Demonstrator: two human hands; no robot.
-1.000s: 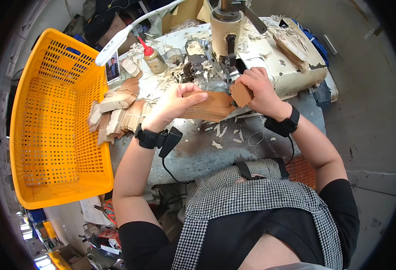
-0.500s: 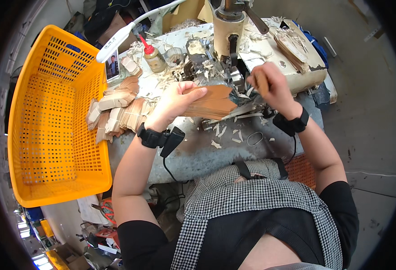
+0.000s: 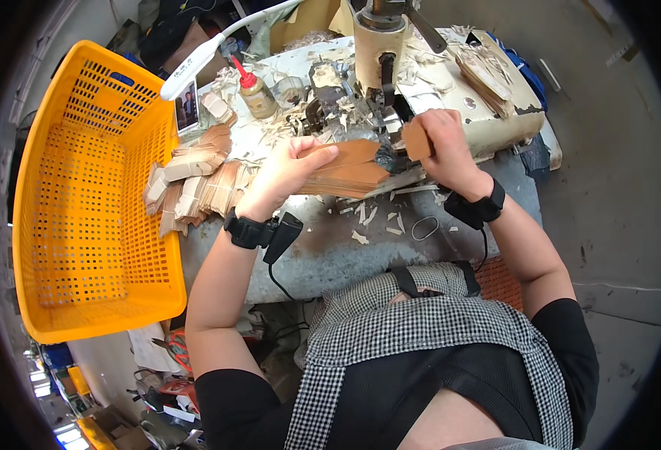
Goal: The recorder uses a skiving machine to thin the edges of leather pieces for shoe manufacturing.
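My left hand [image 3: 279,177] is closed on a stack of brown leather pieces [image 3: 345,178] with pointed ends, thumb pressed on top. The top piece sticks out at an angle from those beneath. My right hand [image 3: 450,148] pinches another brown leather piece [image 3: 417,141], its flat face showing, just right of the stack's tips. Both hands are at the front of a cream bench machine [image 3: 378,60] with an upright post. Whether the right hand holds one piece or a few, I cannot tell.
Left of the table stands a yellow plastic basket [image 3: 177,279]. Beside it lie bundled leather pieces [image 3: 209,193]. A red-capped bottle [image 3: 258,101], a phone [image 3: 187,107] and a white lamp [image 3: 195,67] are behind. Leather scraps [image 3: 360,237] and a rubber band [image 3: 425,228] lie in front.
My right hand has come left and slightly down, turning so that the flat face of its leather piece shows. My left hand, with the stack, has shifted slightly left.
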